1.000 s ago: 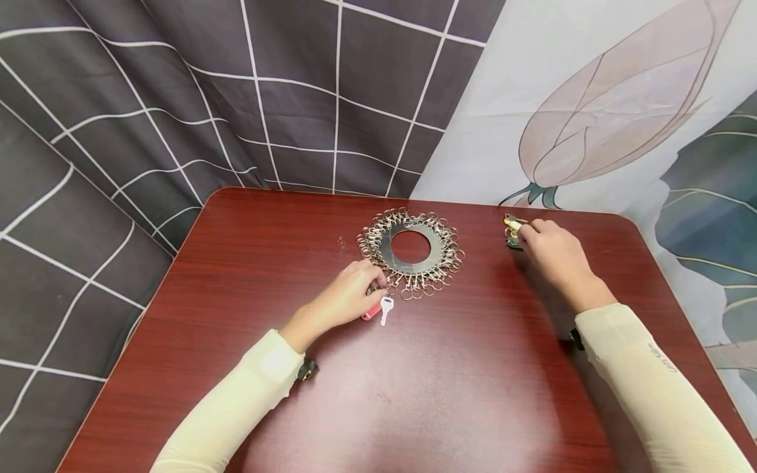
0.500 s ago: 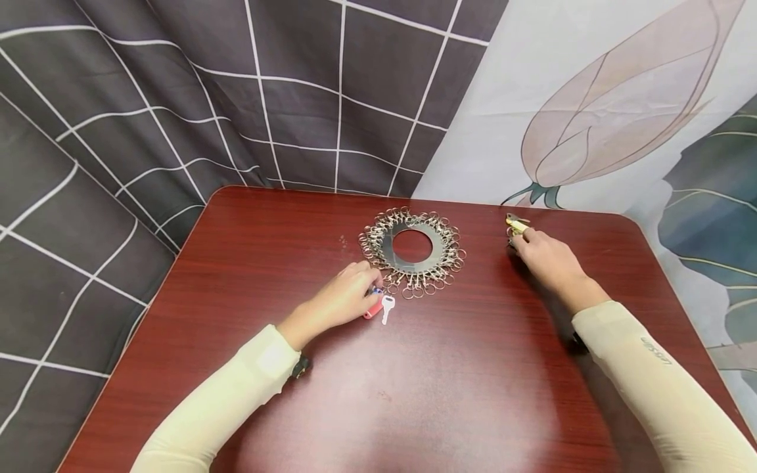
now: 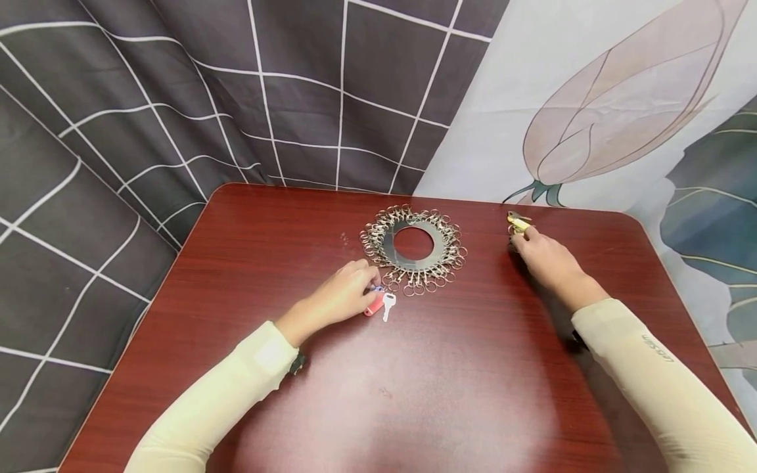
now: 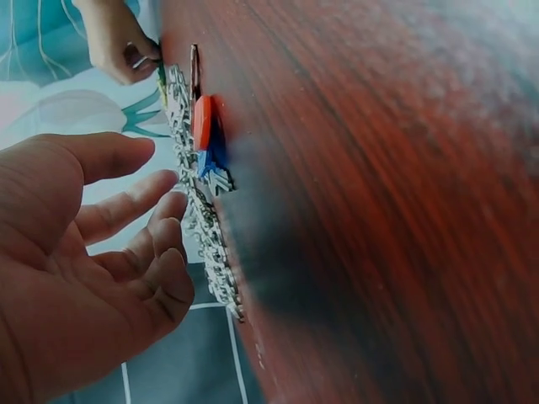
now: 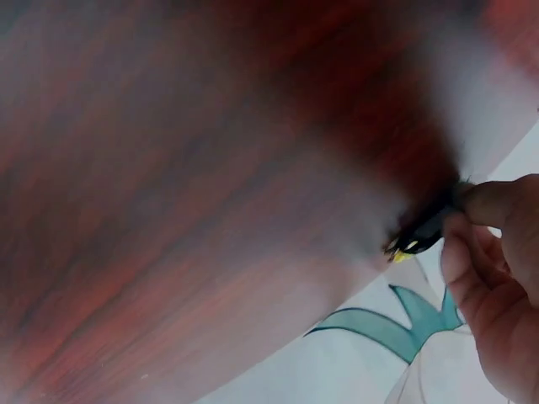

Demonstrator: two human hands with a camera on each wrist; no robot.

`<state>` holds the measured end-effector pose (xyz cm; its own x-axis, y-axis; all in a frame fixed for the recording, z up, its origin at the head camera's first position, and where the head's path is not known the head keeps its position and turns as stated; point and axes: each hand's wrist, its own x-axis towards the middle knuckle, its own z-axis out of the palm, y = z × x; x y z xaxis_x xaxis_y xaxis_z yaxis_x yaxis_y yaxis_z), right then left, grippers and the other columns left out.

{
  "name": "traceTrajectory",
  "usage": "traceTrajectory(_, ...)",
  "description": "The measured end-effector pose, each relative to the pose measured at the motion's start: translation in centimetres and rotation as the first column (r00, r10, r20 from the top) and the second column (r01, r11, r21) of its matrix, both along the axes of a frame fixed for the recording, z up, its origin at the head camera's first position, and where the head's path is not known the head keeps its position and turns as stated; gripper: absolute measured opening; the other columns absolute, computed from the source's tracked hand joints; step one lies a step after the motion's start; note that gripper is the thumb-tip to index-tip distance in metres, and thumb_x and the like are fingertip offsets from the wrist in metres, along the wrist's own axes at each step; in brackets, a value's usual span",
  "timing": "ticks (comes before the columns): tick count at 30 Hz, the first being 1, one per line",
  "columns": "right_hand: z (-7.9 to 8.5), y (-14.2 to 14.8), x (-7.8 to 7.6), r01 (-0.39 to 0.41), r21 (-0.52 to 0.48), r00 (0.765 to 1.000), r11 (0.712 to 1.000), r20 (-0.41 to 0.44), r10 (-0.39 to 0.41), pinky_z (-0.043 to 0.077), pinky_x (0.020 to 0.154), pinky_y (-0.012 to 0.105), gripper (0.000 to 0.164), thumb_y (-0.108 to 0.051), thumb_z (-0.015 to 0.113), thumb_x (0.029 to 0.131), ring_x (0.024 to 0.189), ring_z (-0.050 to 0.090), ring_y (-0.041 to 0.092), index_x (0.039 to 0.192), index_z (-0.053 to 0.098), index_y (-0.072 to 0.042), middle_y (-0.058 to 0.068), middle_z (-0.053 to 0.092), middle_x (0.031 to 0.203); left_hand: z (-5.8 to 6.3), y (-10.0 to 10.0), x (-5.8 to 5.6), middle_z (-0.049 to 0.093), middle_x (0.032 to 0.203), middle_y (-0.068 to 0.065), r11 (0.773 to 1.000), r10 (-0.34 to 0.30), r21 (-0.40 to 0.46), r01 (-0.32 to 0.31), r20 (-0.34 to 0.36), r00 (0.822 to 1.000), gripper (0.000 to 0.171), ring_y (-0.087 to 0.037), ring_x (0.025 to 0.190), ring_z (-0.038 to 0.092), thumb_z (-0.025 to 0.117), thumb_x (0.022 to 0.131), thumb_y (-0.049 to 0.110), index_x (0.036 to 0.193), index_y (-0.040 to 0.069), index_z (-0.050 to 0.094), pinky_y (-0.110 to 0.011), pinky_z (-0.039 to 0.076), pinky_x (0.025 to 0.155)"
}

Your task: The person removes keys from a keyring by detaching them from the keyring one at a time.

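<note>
With its fingers loosely bent and nothing gripped, the left hand (image 4: 101, 252) is held beside a red key tag (image 3: 375, 304) and key (image 3: 388, 306), laid near a flat metal ring (image 3: 439, 247). Near the table's (image 3: 449, 387) far edge, a dark key tag (image 5: 426, 227) is pinched by the right hand (image 3: 549, 261), beside a yellow tag (image 3: 520, 224).

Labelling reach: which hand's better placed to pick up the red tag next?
Left, likely: the left hand holds nothing and hovers close to the red tag; the right hand is farther off, pinching a dark tag.
</note>
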<state>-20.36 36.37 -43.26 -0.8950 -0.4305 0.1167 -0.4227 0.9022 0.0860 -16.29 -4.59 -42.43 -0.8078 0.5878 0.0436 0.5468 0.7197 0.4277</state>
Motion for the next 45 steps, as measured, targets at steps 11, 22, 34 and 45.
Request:
traceTrajectory(11, -0.2, -0.2, 0.0, 0.025, -0.045, 0.998, 0.999, 0.059, -0.022, 0.054, 0.060, 0.061, 0.014, 0.011, 0.051, 0.090, 0.074, 0.062, 0.048, 0.102, 0.053, 0.005, 0.034, 0.051, 0.104, -0.4, 0.1, -0.1, 0.052, 0.081, -0.001, 1.000, 0.000, 0.031, 0.000, 0.018, 1.000, 0.016, -0.016, 0.076, 0.049, 0.068, 0.087, 0.023, 0.091, 0.008, 0.066, -0.032, 0.047, 0.070)
traceTrajectory(22, 0.7, -2.1, 1.4, -0.037, -0.217, 0.999, 0.976, 0.001, 0.038, 0.052, 0.057, 0.053, 0.021, -0.001, 0.069, 0.081, 0.069, 0.057, 0.037, 0.089, 0.050, 0.000, 0.020, 0.050, 0.089, -0.9, 0.8, 0.1, 0.057, 0.083, -0.001, 0.998, 0.021, 0.051, -0.024, 0.052, 0.998, 0.010, -0.013, 0.075, 0.052, 0.067, 0.084, 0.019, 0.089, 0.011, 0.065, -0.031, 0.049, 0.070)
traceTrajectory(34, 2.0, -10.9, 3.4, -0.188, -0.391, 0.968, 0.901, 0.084, 0.238, 0.051, 0.062, 0.036, 0.016, -0.012, 0.072, 0.083, 0.072, 0.054, 0.019, 0.086, 0.057, -0.008, 0.005, 0.056, 0.083, -0.5, 1.5, 0.4, 0.056, 0.085, -0.001, 1.000, 0.028, -0.005, -0.028, 0.057, 0.998, 0.014, -0.017, 0.075, 0.054, 0.071, 0.080, 0.020, 0.087, 0.011, 0.062, -0.035, 0.051, 0.070)
traceTrajectory(45, 1.7, -17.7, 4.2, -0.221, -0.469, 0.919, 0.855, 0.195, 0.344, 0.051, 0.069, 0.034, 0.008, -0.013, 0.072, 0.083, 0.073, 0.057, 0.012, 0.086, 0.064, -0.011, -0.003, 0.061, 0.076, -0.8, 1.7, 0.4, 0.058, 0.088, -0.002, 0.997, 0.083, 0.002, -0.083, 0.087, 0.993, 0.016, -0.018, 0.078, 0.057, 0.071, 0.079, 0.018, 0.091, 0.011, 0.061, -0.036, 0.053, 0.072)
